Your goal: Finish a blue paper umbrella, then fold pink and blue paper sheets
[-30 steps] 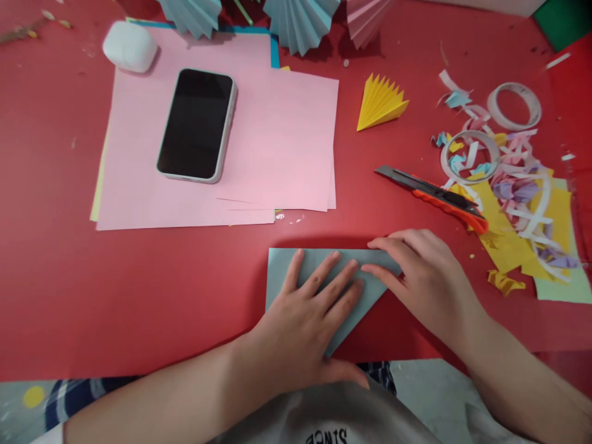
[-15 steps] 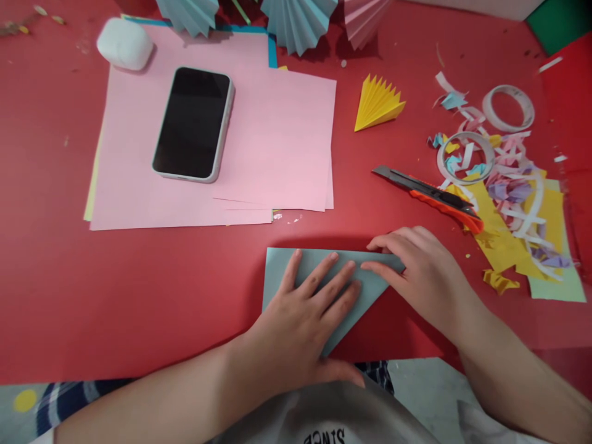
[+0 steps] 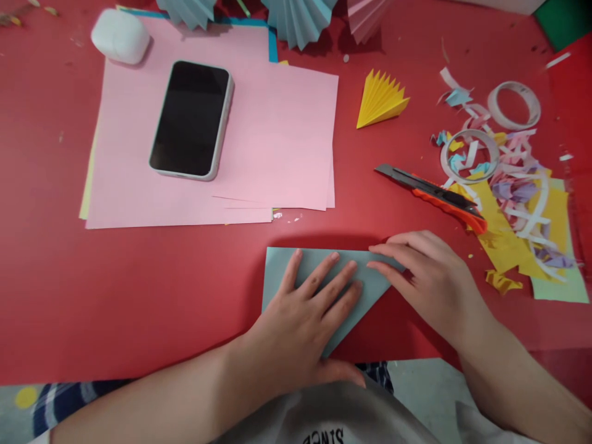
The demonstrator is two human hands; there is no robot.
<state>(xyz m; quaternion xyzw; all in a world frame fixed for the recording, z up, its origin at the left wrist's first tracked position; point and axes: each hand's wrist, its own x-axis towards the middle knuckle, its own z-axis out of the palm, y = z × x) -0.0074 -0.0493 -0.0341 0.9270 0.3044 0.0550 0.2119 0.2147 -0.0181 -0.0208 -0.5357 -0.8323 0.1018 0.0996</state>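
Note:
A light blue sheet of paper [image 3: 348, 311], folded into a pointed shape with a straight far edge, lies near the table's front edge. My left hand [image 3: 305, 314] rests flat on it with the fingers spread. At the paper's right corner, my right hand [image 3: 432, 280] has its thumb on top and its index finger at the far edge, pinching the paper there. The right corner is partly hidden by that hand. Beyond my right hand lies an orange and black utility knife [image 3: 435, 194], its blade pointing left.
Pink paper sheets [image 3: 296, 135] bear a phone [image 3: 190, 117] and a white case [image 3: 121, 37]. A yellow pleated paper fan [image 3: 380, 102] lies right of them. Tape rings [image 3: 514, 106] and paper scraps [image 3: 513, 191] cover the right side. Blue pleated fans [image 3: 300, 21] stand at the back.
My right hand has shifted slightly to the right along the paper's far edge. The left hand stays flat in place. The camera view has tilted a little.

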